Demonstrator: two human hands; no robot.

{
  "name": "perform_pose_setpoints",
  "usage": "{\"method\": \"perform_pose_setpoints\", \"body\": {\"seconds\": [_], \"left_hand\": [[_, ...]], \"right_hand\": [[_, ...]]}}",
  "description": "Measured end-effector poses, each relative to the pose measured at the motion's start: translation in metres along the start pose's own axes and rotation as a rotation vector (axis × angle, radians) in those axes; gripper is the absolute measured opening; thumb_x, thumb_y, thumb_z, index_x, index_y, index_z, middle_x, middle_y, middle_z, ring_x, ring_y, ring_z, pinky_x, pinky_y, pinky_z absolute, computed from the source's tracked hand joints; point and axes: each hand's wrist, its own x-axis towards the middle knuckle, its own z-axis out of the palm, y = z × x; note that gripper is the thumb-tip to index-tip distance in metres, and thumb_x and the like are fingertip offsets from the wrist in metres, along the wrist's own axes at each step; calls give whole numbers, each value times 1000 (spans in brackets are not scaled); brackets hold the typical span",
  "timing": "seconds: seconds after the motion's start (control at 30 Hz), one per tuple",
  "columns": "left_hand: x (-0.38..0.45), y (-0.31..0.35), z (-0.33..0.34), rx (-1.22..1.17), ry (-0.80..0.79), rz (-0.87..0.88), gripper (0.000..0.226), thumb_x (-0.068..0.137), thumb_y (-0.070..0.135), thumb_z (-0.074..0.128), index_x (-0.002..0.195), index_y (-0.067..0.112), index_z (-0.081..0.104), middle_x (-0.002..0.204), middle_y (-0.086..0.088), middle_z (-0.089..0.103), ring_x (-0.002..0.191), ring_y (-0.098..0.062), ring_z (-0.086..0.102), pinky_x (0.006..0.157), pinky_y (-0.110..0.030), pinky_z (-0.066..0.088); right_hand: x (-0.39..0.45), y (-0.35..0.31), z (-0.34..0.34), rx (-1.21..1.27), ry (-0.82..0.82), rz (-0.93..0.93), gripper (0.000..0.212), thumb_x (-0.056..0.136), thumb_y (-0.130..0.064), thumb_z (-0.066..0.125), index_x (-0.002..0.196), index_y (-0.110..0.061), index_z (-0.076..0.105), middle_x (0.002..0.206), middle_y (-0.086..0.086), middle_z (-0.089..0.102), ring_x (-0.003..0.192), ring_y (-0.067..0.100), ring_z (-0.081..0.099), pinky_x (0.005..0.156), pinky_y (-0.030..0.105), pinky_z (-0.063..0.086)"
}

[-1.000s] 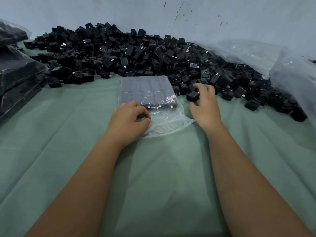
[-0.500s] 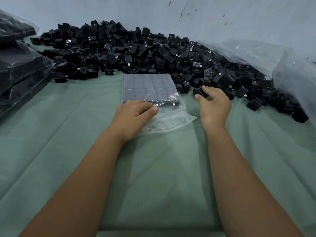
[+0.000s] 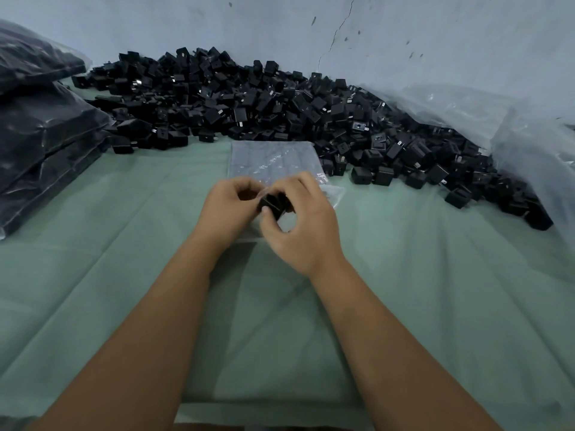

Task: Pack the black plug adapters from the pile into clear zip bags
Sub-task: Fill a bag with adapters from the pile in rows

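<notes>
The right hand (image 3: 303, 227) pinched a black adapter (image 3: 273, 204) at the mouth of the clear zip bag (image 3: 273, 160), whose edge the left hand (image 3: 228, 209) gripped, near the pile (image 3: 280, 107).

The bench (image 3: 435, 306) is covered in a pale green cloth (image 3: 130, 275) with soft creases all over it. Beyond the fingers (image 3: 245, 185), a big pile of black plug adapters (image 3: 280, 104) sprawls along the wall, thinning out to loose ones off to their right. A clear zip bag (image 3: 273, 160), partly filled, lies flat on the cloth right under and just past the fingers. Well off to their left sits a stack of filled bags (image 3: 40, 141), and far right there's crumpled clear plastic sheeting (image 3: 497, 119) resting against the pile.
</notes>
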Motion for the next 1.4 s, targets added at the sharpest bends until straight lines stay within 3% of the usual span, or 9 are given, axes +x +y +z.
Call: {"method": "perform_pose_setpoints", "body": {"seconds": [0.17, 0.37, 0.47, 0.67, 0.8, 0.9, 1.1, 1.2, 1.4], "left_hand": [[3, 0, 0, -149, 108, 4, 13, 84, 9, 73, 76, 19, 72, 72, -2, 68, 69, -9, 59, 68, -19, 48], [-3, 11, -8, -370, -142, 214, 9, 79, 22, 72, 71, 20, 74, 73, 1, 69, 73, -14, 64, 72, -21, 51], [1, 7, -14, -421, 71, 97, 30, 85, 41, 54, 69, 25, 73, 70, 4, 69, 72, -13, 63, 71, -22, 48], [8, -5, -24, -188, 595, -215, 21, 89, 18, 47, 97, 29, 64, 72, 9, 66, 42, 0, 41, 47, -17, 38], [5, -9, -27, 27, 559, -227, 31, 83, 20, 46, 105, 39, 58, 84, 5, 69, 60, -11, 52, 69, -36, 48], [4, -14, -24, 265, 406, -281, 33, 83, 22, 45, 109, 35, 60, 84, 3, 70, 87, -21, 63, 90, -43, 49], [6, -16, -20, 349, 330, -355, 38, 81, 11, 43, 110, 29, 60, 87, -5, 70, 95, -31, 61, 92, -42, 47], [7, -18, -20, 370, 342, -348, 39, 81, 11, 42, 112, 28, 60, 95, -9, 71, 99, -33, 60, 94, -43, 46], [9, -17, -17, 455, 328, -316, 27, 89, 20, 41, 105, 26, 63, 92, -4, 70, 98, -29, 60, 98, -41, 42]], "right_hand": [[0, 14, 1, -223, -287, 78, 16, 82, -31, 62, 93, -22, 55, 96, -9, 52, 84, 16, 55, 64, 33, 47], [3, 17, 5, -90, -384, 176, 16, 77, -24, 64, 83, -28, 49, 81, -11, 56, 73, 10, 53, 60, 26, 43], [3, 19, 5, -74, -423, 216, 30, 75, -16, 63, 61, -30, 40, 63, -12, 49, 61, 7, 48, 58, 25, 36], [3, 20, 5, 18, -411, 271, 10, 81, -23, 65, 76, -28, 58, 78, -17, 57, 78, 2, 53, 69, 16, 43], [2, 15, 2, 48, -381, 327, 12, 71, -33, 54, 67, -21, 54, 69, -7, 57, 66, 10, 51, 62, 31, 46], [1, 13, 0, 143, -445, 383, 11, 70, -31, 52, 67, -26, 61, 63, -18, 57, 60, 4, 49, 60, 24, 40], [0, 11, 1, 33, -496, 275, 18, 79, -25, 59, 67, -12, 54, 67, 1, 57, 70, 19, 52, 62, 35, 44], [-1, 11, 1, -63, -541, 236, 28, 83, -31, 60, 59, -28, 46, 62, -13, 49, 72, 13, 45, 60, 20, 33], [-1, 10, 8, -249, -703, 182, 36, 94, -51, 41, 93, -25, 66, 97, -5, 67, 97, 16, 56, 85, 29, 44]]}}
